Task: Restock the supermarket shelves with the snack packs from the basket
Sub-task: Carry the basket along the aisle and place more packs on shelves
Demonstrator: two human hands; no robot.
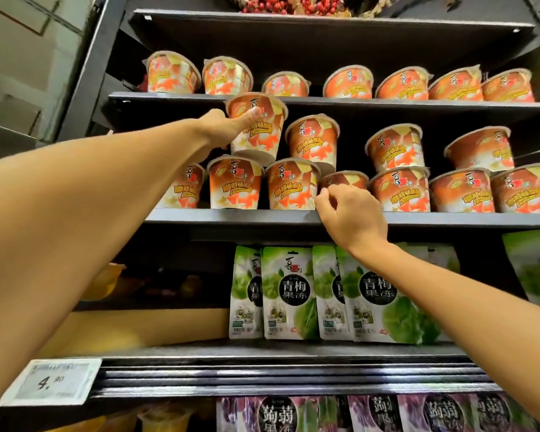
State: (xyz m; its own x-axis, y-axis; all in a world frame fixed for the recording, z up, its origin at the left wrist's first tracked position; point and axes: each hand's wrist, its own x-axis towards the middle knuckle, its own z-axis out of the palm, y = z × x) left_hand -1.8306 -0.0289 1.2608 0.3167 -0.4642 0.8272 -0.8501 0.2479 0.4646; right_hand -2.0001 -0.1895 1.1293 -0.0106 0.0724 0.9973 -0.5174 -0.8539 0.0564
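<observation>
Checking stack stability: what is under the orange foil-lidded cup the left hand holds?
Beneath the held orange cup stand one bottom-row orange cup and its right neighbour on the dark shelf. The left hand covers its left side, so contact there is hidden.

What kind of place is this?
Most likely a supermarket aisle: tiered shelving stocked with rows of identical orange cups, green pouches below, and a price tag on a shelf edge.

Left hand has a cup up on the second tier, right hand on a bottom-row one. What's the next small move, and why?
Probably ease the raised cup down until its base sits flat, then loosen the grip of the left hand: it leans, perched across two bottom-row cups. The right hand grips the low cup beside them, likely steadying the row.
</observation>
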